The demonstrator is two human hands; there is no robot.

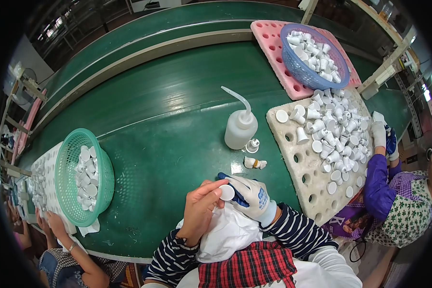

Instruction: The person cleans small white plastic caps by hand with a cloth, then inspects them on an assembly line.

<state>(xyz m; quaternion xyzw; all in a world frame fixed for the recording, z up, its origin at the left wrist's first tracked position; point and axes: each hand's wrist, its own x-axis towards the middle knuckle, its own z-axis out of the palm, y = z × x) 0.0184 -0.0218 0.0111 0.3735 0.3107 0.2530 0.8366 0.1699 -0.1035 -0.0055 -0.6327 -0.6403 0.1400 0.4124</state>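
Observation:
My left hand (203, 205), bare, pinches a small white cup-shaped plastic part (227, 192), its round face turned up toward me. My right hand (252, 196) wears a white glove with blue-coated fingers, which curl against the far side of the same part. A white cloth (228, 230) lies bunched below both hands, over my lap. Beyond my right hand, a white squeeze bottle (241, 129) with a bent spout stands on the green table. Near it are a single white part (252, 145) and a small rolled cloth with a yellowish band (255, 163).
On my right, a pale foam board with holes (296, 158) bears a heap of white parts (338, 125). A blue basket (293, 60) of parts sits on pink foam (269, 45) behind. At left stands a green basket (108, 180). Co-workers sit on both sides.

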